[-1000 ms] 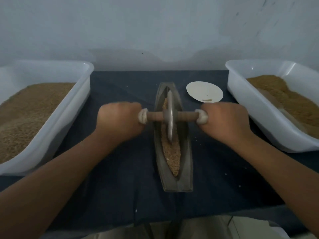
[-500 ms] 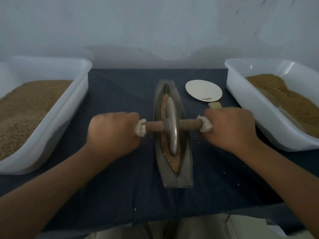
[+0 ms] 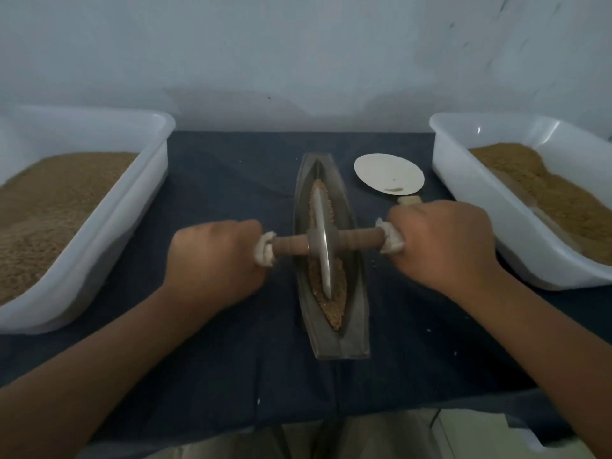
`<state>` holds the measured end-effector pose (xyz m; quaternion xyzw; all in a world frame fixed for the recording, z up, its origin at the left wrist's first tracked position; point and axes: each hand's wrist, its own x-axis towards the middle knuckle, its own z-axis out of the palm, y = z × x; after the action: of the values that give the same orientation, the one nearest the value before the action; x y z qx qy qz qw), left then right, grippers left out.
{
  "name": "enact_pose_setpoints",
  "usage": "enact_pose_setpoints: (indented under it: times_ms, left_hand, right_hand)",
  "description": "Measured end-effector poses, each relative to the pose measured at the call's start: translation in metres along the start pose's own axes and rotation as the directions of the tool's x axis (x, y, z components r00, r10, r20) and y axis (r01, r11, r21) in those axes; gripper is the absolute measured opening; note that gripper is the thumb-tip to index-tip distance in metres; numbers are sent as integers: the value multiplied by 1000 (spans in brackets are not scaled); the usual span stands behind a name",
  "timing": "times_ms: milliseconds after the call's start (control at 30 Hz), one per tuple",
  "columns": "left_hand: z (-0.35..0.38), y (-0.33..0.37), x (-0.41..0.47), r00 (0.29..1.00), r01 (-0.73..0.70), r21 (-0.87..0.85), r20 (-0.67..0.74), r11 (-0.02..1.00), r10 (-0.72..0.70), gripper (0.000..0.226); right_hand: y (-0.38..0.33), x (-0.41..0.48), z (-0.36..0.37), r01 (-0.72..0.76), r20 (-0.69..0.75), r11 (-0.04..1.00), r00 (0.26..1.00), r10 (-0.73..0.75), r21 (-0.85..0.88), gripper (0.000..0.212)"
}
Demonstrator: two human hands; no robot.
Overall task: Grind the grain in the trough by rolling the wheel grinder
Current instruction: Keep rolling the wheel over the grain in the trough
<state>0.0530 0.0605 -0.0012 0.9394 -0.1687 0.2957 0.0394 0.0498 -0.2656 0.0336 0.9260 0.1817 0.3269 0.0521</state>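
Observation:
A long boat-shaped metal trough [image 3: 354,276] lies lengthwise on the dark cloth in the middle. Brown grain [image 3: 336,313] fills its groove. The wheel grinder [image 3: 323,243], a metal disc on a wooden axle, stands upright in the groove at about mid-length. My left hand [image 3: 215,260] grips the cloth-wrapped left end of the axle. My right hand [image 3: 443,243] grips the wrapped right end. Both fists hide the axle tips.
A white tub [image 3: 109,210] of grain stands on the left, another white tub [image 3: 496,220] of finer brown meal on the right. A round cream scoop [image 3: 389,173] lies beyond my right hand. The wall is close behind the table's far edge.
The wheel has rolled toward me along the trough, from the far part to about mid-length, and both hands have come nearer with it.

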Motion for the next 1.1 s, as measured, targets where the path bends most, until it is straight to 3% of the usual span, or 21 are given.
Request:
enact_pose_setpoints:
  times_ms: [167,400,667,833,933,1033,1100]
  left_hand:
    - [6,4,25,999,49,52,9,997,-50,45]
    - [14,5,94,981,76,107,171,991,-94,41]
    - [-7,1,11,991,-118,25,-58,993,119,41]
    - [15,3,73,998,13,59,53,998,-16,46]
    - [21,2,104,991,65,94,113,993,-75,46]
    - [12,5,95,988,55,124,135,991,-71,45]
    - [3,5,68,996,-17,87,85,996,10,45]
  right_hand:
    - [5,25,18,-70,63,997,996,67,44,44]
    - [11,51,45,-247,211,969,948,240,8,43]
    - [1,-21,6,-116,70,992,991,112,57,42]
    - [8,35,33,-213,170,977,962,214,-24,40]
    - [13,60,45,-262,233,965,939,252,14,36]
    - [11,49,40,-270,282,963,925,254,18,40]
    - [7,24,29,-232,247,972,943,222,16,45]
